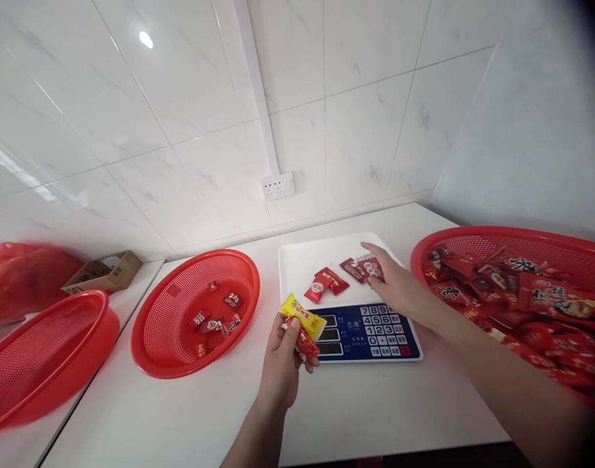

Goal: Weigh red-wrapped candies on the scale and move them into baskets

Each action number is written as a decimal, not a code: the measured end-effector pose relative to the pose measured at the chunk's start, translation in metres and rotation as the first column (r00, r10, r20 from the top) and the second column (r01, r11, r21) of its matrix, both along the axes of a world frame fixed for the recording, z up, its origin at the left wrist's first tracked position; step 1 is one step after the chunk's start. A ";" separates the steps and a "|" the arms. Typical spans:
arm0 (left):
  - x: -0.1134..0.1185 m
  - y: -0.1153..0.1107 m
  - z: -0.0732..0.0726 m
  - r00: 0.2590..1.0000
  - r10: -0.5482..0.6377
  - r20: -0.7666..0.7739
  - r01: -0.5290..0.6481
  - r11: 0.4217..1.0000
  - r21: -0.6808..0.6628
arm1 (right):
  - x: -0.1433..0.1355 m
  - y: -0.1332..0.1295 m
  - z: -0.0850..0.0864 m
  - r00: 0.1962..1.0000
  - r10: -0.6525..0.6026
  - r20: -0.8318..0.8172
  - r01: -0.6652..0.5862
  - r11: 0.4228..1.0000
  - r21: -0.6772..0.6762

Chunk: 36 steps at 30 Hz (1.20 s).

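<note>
My left hand [282, 357] is closed in front of the scale, its thumb pressing a yellow snack packet [304, 317] and a red snack packet [307, 344] against the fingers. Over the right part of the white weighing tray [297, 257] is my right hand [387, 273], thumb and forefinger apart around dark red snack packets [368, 268] lying there. Whether it touches them I cannot tell. Two bright red packets [317, 288] lie beside them on the tray. The digital scale's blue keypad panel [356, 330] is partly covered by my left hand and its packets.
A red plastic basket [148, 325] with several packets stands to the left. At the right a large red basket [419, 250] is heaped with packets. Far left are another red basket [102, 325], a cardboard box [114, 273] and a red plastic bag [28, 276]. A socket [277, 186] is on the wall.
</note>
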<state>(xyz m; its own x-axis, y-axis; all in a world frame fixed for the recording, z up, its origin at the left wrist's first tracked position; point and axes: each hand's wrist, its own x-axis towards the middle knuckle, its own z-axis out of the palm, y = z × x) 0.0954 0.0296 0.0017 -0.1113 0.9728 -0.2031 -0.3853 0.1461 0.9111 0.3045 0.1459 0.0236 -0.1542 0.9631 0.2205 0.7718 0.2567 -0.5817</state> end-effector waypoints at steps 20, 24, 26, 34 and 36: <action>0.032 -0.017 -0.034 0.781 -0.624 -0.041 0.618 0.780 -0.100 | 0.003 -0.089 -0.007 0.843 0.340 -0.417 -0.509 0.756 -0.411; 0.031 -0.022 -0.037 0.821 -0.567 -0.071 0.552 0.819 -0.153 | 0.015 -0.079 -0.017 0.856 0.140 -0.497 -0.380 0.824 -0.421; 0.028 -0.024 -0.036 0.852 -0.516 -0.091 0.498 0.851 -0.167 | 0.016 -0.067 -0.019 0.824 -0.005 -0.566 -0.253 0.891 -0.377; 0.021 -0.029 -0.025 0.865 -0.491 -0.104 0.470 0.865 -0.175 | 0.003 -0.043 -0.020 0.924 -0.103 -0.368 0.081 0.994 -0.074; 0.020 -0.031 -0.025 0.856 -0.506 -0.112 0.484 0.857 -0.177 | 0.004 -0.054 -0.022 0.959 -0.060 -0.276 0.049 0.998 -0.049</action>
<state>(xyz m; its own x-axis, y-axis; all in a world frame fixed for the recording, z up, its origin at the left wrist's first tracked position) 0.1154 -0.0011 -0.0233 0.3376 0.8705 -0.3580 -0.0904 0.4086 0.9082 0.3087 0.0919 0.0014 -0.0394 0.9775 0.2074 0.5906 0.1902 -0.7842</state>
